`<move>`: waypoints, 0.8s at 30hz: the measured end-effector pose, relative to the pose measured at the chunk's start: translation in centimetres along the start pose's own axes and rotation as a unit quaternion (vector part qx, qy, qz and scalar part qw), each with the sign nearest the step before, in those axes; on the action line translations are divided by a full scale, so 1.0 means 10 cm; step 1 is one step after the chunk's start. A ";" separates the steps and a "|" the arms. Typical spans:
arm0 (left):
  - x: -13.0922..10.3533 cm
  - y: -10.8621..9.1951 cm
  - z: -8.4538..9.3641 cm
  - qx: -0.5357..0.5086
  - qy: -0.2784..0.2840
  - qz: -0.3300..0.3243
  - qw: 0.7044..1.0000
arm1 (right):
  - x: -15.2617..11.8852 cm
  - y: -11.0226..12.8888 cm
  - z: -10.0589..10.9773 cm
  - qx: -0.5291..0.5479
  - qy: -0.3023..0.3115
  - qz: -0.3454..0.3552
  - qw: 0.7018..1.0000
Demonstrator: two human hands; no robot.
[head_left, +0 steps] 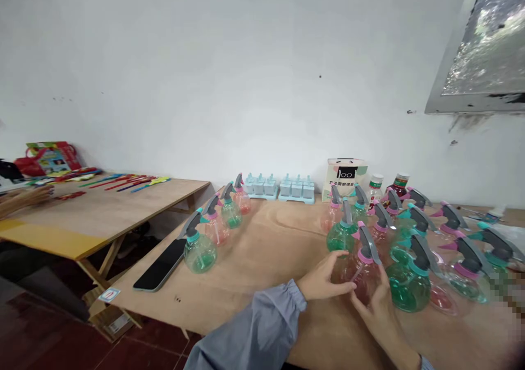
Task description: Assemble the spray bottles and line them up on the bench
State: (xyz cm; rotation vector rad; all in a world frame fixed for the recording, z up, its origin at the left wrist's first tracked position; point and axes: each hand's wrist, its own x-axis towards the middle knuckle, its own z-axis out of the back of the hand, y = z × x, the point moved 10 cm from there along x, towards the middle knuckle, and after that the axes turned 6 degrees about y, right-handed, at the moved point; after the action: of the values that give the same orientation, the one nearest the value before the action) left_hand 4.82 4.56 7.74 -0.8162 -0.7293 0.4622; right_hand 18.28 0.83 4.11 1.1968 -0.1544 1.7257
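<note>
Here's the pink spray bottle [367, 281], right of centre towards the front of the tabletop [246, 266], and both hands are on the case! The right hand [381, 312] is wrapped on its right side, thumb across the front; the left hand [326, 279] frames the other flank, thumb and forefinger parted (whether those tips truly press, I can't tell). The base is hidden by fingers, so standing or lifted is anyone's guess. Now the danger: that round, smooth body could roll out of a loose hold, and a sideways swing might clip the green spray bottle [408, 290] close by on the right, or the teal-collared bottle [341, 238] just behind. Those grey triggers crowd together, so one lever could hook another and tip a neighbour. Further out, there's more room: four spray bottles [199, 255] line up at left, a phone [161, 266] lying beside the nearest, poorly placed for any spill. Right at the back, the pale blue moulds [260, 186] and a printed box [346, 183] look safely out of reach.
</note>
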 end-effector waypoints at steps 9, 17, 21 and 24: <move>-0.15 -0.03 0.26 0.022 -0.102 0.020 0.994 | -0.15 0.26 -0.12 -0.011 -0.052 0.071 0.996; -0.18 -0.18 0.35 0.008 -0.158 0.010 0.987 | -0.29 0.58 -0.38 0.029 0.015 0.092 0.995; -0.28 -0.13 0.53 -0.016 -0.220 0.027 0.975 | -0.17 0.61 -0.37 0.046 0.080 0.096 0.991; -0.35 -0.07 0.76 -0.049 -0.255 0.036 0.965 | 0.09 0.42 -0.23 0.062 0.019 0.045 0.997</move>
State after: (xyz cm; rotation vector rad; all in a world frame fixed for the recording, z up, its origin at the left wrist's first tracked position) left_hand -3.11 5.67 10.43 -0.8253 -1.2102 0.7191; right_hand 13.62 0.62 5.30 1.2628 -0.0805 1.8588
